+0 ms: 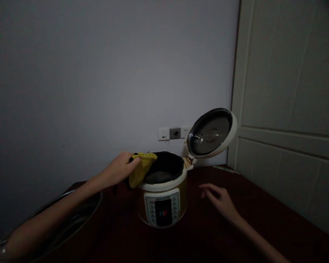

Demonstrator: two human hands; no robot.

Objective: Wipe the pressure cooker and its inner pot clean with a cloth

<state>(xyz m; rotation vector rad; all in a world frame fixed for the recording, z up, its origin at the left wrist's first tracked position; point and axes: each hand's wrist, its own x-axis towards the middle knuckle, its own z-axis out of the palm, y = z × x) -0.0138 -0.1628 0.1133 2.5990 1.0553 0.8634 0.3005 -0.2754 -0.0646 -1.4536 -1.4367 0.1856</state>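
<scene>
A cream and gold rice cooker (163, 204) stands on a dark table (208, 233), its lid (211, 132) swung up to the right and its dark inner pot (164, 167) showing. My left hand (120, 168) grips a yellow cloth (141, 167) draped over the pot's left rim. My right hand (219, 199) hovers just right of the cooker with fingers loosely spread, holding nothing.
A large metal bowl (71, 219) sits at the table's left, under my left forearm. Wall sockets (174, 133) are behind the cooker. A pale door (287, 109) fills the right side. The room is dim.
</scene>
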